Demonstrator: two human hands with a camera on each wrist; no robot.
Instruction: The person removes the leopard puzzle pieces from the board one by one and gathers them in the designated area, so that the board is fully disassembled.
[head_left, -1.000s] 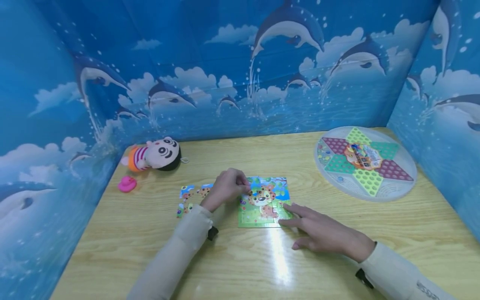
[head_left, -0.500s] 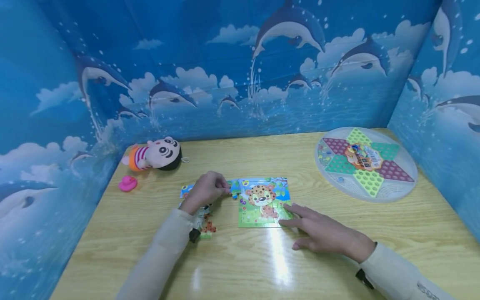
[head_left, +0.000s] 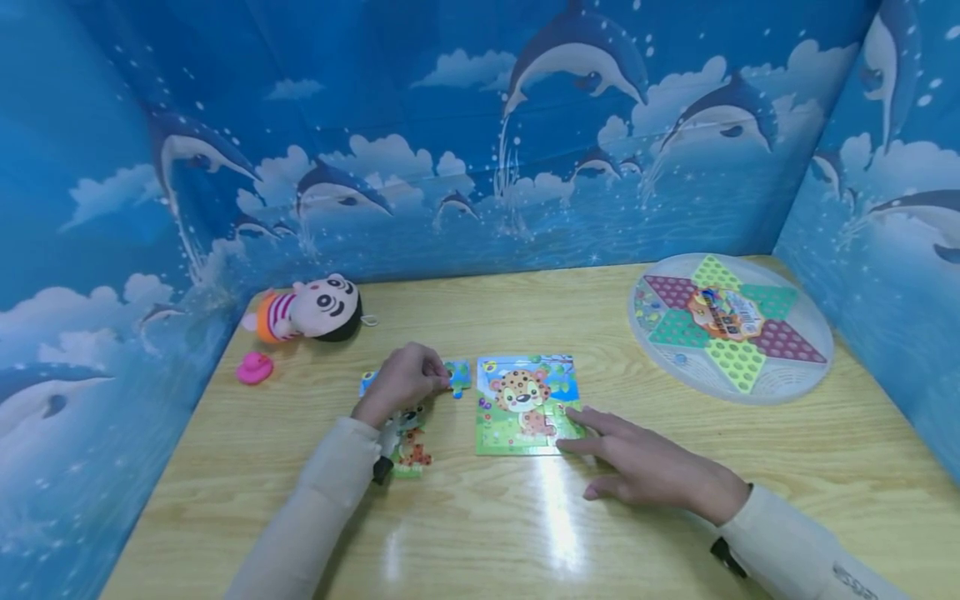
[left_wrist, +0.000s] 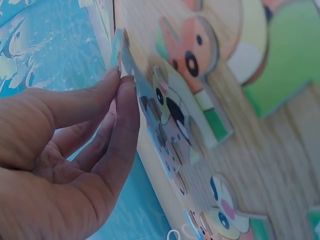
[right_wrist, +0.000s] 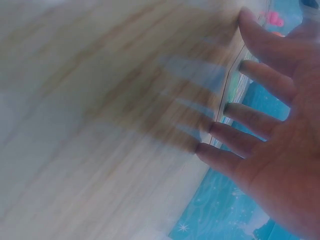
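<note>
A leopard-cub jigsaw puzzle (head_left: pixel 517 417) lies on the table in the middle of the head view. To its left, my left hand (head_left: pixel 408 375) pinches a blue-and-green puzzle piece (head_left: pixel 460 373) between thumb and finger, apart from the puzzle's left edge. The left wrist view shows that piece edge-on (left_wrist: pixel 130 60) at the fingertips. Several loose puzzle pieces (head_left: pixel 415 457) lie under and beside the left hand and forearm, partly hidden. My right hand (head_left: pixel 637 458) is spread palm down, its fingertips on the puzzle's right edge; the right wrist view shows its straight fingers (right_wrist: pixel 255 120).
At the back left lies a panda doll (head_left: pixel 311 308), with a pink toy duck (head_left: pixel 255 367) in front of it. A round star-patterned game board (head_left: pixel 731 329) rests at the back right. A dolphin-printed blue cloth (head_left: pixel 480 125) walls in the table (head_left: pixel 480 533).
My left hand has moved left, drawing the pinched puzzle piece from over the puzzle's upper left corner to beside it. The right hand has stayed in place.
</note>
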